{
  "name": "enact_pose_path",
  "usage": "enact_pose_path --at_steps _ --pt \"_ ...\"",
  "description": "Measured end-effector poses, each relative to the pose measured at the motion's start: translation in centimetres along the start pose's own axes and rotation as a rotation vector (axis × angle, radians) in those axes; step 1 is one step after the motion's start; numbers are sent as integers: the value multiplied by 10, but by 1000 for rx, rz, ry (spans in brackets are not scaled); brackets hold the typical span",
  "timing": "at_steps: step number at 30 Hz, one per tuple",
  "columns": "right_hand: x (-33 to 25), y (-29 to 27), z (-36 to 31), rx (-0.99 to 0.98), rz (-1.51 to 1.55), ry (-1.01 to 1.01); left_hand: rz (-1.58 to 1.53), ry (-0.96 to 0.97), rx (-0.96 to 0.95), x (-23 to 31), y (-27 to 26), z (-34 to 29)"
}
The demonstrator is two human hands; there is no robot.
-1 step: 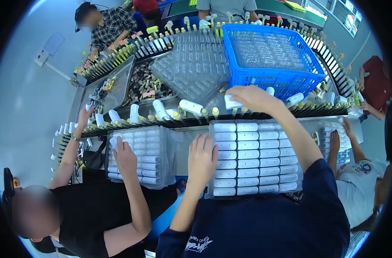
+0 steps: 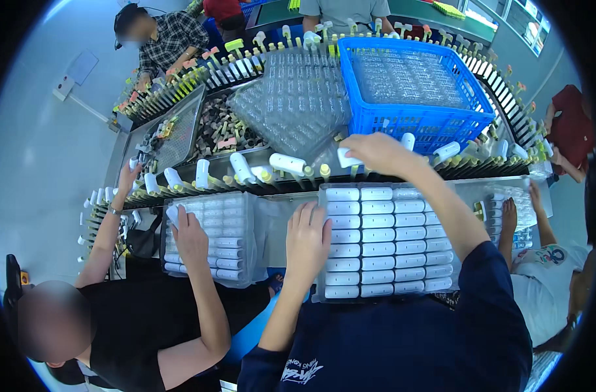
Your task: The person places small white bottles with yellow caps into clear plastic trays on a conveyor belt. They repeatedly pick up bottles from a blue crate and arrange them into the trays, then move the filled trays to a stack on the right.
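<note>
My right hand [image 2: 381,155] reaches over the front row of pegs, its fingers closed on a white plastic shell [image 2: 347,158]. My left hand [image 2: 308,238] lies with fingers stretched out along the left edge of a clear blister tray [image 2: 323,261], holding nothing that I can see. Columns of rounded white shells [image 2: 376,251] fill most of that tray; some pockets at its far right side show bare plastic, partly behind my right forearm. Further white shells [image 2: 288,163] sit on upright pegs [image 2: 325,171] along the line.
A blue crate [image 2: 415,117] of clear trays stands beyond the pegs, beside stacked blister trays [image 2: 298,98]. Left of these lies a bin of dark small parts [image 2: 223,124]. A co-worker at left handles shells over another tray [image 2: 223,225]; another person's hands [image 2: 509,212] work at right.
My right hand and its white shell have shifted slightly left. The pegs with their shells have also moved a little left. My left hand has stayed put.
</note>
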State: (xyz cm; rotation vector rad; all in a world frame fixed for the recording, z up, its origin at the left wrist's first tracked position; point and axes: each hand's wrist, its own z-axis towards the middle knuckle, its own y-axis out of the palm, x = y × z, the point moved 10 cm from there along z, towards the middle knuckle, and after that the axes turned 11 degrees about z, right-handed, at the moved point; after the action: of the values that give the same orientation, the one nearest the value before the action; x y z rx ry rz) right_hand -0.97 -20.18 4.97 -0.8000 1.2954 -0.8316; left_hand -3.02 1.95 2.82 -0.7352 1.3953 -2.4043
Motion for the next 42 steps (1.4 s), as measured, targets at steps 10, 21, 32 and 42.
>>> enact_pose_path --at_steps 10,21,32,42 --pt "-58 70 32 396 -153 -90 -31 255 -19 0 45 38" --pt "-96 25 -86 195 282 -105 18 275 -107 1 70 59" --pt "20 9 -198 328 -60 277 -5 367 109 76 -7 103" --pt "11 37 -176 345 -49 197 38 443 -68 52 57 153"
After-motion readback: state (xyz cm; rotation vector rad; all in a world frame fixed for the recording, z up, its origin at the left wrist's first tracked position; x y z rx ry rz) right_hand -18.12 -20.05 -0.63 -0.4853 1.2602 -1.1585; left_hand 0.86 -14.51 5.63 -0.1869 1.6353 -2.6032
